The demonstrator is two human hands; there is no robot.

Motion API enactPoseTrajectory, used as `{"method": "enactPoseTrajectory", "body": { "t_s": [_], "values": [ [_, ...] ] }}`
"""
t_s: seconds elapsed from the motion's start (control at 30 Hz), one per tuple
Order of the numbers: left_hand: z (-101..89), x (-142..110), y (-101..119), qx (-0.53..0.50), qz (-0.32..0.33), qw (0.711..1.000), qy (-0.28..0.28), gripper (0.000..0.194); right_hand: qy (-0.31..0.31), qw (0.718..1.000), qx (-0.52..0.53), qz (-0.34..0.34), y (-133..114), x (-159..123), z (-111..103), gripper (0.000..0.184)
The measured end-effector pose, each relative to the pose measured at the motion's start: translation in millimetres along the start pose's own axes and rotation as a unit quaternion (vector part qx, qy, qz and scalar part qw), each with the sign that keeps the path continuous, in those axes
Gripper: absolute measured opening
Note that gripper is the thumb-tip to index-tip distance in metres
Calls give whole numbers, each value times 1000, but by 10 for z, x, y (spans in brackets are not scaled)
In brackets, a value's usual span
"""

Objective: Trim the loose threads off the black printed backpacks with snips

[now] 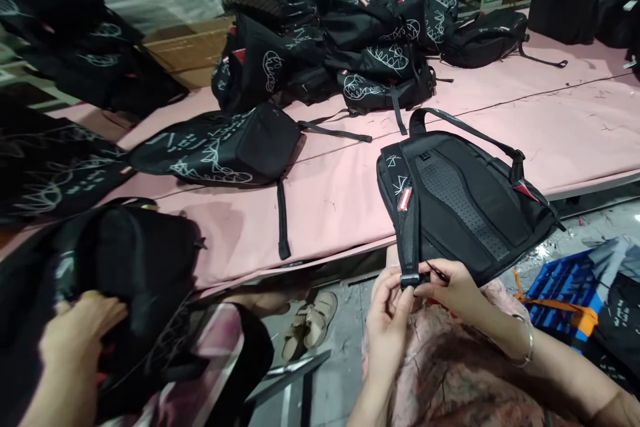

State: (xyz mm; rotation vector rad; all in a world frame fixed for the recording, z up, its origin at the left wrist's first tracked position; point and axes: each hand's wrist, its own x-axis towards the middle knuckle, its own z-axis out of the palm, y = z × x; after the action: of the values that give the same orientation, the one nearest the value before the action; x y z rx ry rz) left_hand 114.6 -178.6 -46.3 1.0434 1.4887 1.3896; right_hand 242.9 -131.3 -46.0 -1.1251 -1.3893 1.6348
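A black backpack (465, 193) lies back side up on the pink table's front edge and partly over my lap, its padded back panel and shoulder straps showing. One shoulder strap (409, 233) with a small red label runs down toward me. At its lower end is a black plastic buckle (410, 279). My left hand (393, 303) is closed around the buckle from the left, thumb on top. From the right, my right hand (453, 287) pinches the black webbing by the buckle. A thin dark piece shows at its fingers; I cannot make out what it is.
Several black backpacks with white line prints (380, 57) are heaped at the back of the pink table (340, 213). Another backpack (225, 147) lies left of mine. At far left a co-worker's hand (90, 320) is on a black backpack (140, 267). A blue crate (565, 287) stands at right.
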Motion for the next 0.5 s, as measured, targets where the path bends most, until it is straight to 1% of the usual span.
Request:
{"method": "enactPoseTrajectory", "body": {
  "t_s": [0.07, 0.1, 0.13, 0.17, 0.23, 0.3, 0.33, 0.4, 0.47, 0.5],
  "values": [
    [-9, 14, 28, -28, -9, 1000, 4, 41, 22, 1000, 19, -5, 59, 11, 30, 31],
    [-21, 40, 45, -19, 1, 1000, -6, 45, 29, 999, 20, -13, 83, 9, 32, 31],
    [-40, 78, 66, 10, 25, 1000, -16, 44, 31, 999, 15, -21, 101, 6, 32, 30],
    [-64, 128, 92, 56, 62, 996, -23, 41, 35, 999, 7, -31, 114, 4, 31, 29],
    [-121, 245, 156, 149, 146, 977, -35, 30, 49, 997, -8, -51, 126, 5, 34, 27],
    [-170, 353, 223, 201, 207, 956, -56, 23, 62, 996, -9, -63, 127, 13, 46, 26],
    [-186, 394, 252, 212, 224, 949, -73, 20, 61, 996, -8, -66, 124, 18, 53, 26],
    [-194, 439, 292, 222, 234, 941, -99, 12, 52, 996, -11, -68, 113, 25, 61, 25],
    [-170, 439, 305, 229, 234, 940, -98, 9, 35, 996, -27, -74, 92, 23, 50, 25],
    [-149, 426, 303, 228, 232, 942, -87, 9, 24, 996, -41, -81, 75, 18, 34, 24]
  ]
}}
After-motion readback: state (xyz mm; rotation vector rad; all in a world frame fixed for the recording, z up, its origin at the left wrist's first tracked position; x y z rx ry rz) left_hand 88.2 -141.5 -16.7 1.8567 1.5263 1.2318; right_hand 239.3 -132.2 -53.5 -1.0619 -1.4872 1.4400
